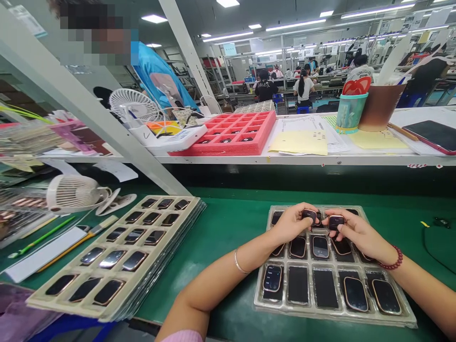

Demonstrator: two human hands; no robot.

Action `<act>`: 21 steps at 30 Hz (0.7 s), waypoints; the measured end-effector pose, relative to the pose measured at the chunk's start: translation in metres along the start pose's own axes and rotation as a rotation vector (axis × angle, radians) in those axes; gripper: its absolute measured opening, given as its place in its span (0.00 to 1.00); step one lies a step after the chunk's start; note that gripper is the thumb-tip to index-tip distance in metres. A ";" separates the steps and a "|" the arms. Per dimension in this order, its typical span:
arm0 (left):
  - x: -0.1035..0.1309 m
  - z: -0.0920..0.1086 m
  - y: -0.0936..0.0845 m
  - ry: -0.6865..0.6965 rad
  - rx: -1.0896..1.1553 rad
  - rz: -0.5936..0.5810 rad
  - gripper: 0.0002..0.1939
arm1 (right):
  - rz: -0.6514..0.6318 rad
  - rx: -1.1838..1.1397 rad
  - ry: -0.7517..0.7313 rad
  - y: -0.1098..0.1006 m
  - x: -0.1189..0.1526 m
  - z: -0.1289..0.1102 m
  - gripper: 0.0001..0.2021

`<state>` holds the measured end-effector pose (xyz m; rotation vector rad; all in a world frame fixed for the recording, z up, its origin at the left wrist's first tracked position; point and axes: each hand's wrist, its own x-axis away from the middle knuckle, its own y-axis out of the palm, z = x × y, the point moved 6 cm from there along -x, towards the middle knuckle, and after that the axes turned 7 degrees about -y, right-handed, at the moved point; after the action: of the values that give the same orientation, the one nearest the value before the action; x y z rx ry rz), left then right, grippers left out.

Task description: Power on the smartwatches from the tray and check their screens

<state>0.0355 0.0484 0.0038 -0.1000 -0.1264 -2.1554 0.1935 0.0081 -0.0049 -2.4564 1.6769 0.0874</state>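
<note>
Here, a worker's left hand (296, 222) pinches a rose-gold-rimmed smartwatch (309, 216) between thumb and fingers, while the right hand (352, 230) grasps a second smartwatch (336, 222) just beside it. Both are raised over the far part of a clear compartment tray (335, 316), dark faces turned back toward the worker; the left one leans, the right one sits nearly level. Fingers cover their edges, so neither long axis can be told. Nearer the worker, below the left hand, a lit smartwatch (272, 278) shows lines of text, its long axis running away from the worker. To its right, two slots show only black pads (298, 285), and below the right hand two dark-screened watches (356, 294) lie lengthwise, slightly slanted. Well left of the left hand rests a stack of watch trays (156, 261), with a white fan (73, 194) beyond its far-left side. Ahead of the hands, to the left on a shelf, stands a red foam tray (228, 151)
</note>
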 end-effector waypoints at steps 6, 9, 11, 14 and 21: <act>0.000 0.000 -0.001 0.013 0.008 0.005 0.15 | -0.036 0.046 -0.001 0.002 0.001 -0.001 0.19; 0.000 0.000 -0.001 0.026 -0.008 0.003 0.16 | -0.038 0.031 -0.003 0.002 0.001 -0.001 0.18; 0.000 0.000 0.000 0.025 -0.006 -0.006 0.17 | -0.037 0.023 0.001 0.002 0.000 0.000 0.18; 0.000 -0.001 0.000 0.015 0.004 -0.022 0.15 | -0.032 0.034 0.011 0.001 0.000 0.000 0.18; 0.001 0.000 0.000 0.028 -0.043 -0.009 0.20 | -0.016 0.009 -0.001 0.002 0.001 0.001 0.20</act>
<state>0.0348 0.0477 0.0041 -0.0947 -0.0644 -2.1682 0.1922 0.0071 -0.0060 -2.4629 1.6528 0.0795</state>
